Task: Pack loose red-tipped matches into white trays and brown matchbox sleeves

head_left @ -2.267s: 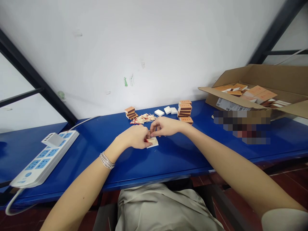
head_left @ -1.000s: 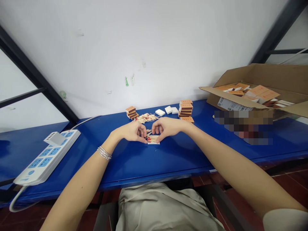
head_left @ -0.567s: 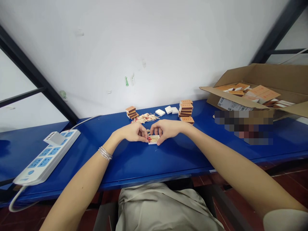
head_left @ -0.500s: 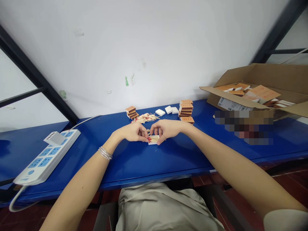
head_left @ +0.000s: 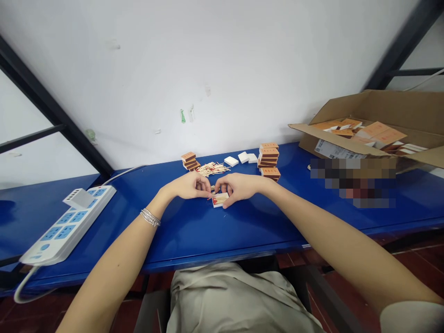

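Note:
A small white matchbox tray [head_left: 220, 200] with red-tipped matches in it lies on the blue table [head_left: 215, 231]. My right hand [head_left: 239, 187] curls around the tray's right side, thumb and fingers on it. My left hand [head_left: 189, 186], with a silver bracelet at the wrist, is closed in a pinch at the tray's left end, fingertips on a few loose matches by the tray. Both hands nearly touch above the tray.
A loose heap of matches [head_left: 211, 169] lies behind the hands, between a short stack of orange matchboxes [head_left: 189, 161] and a taller one [head_left: 268, 157]; white trays [head_left: 243, 158] lie between. A white-blue power strip [head_left: 65, 224] sits left, an open cardboard box [head_left: 374, 129] right.
The tray was set flat on the table and turned a little. My hands drew closer together over it, and the left fingers moved up to the tray's upper left end.

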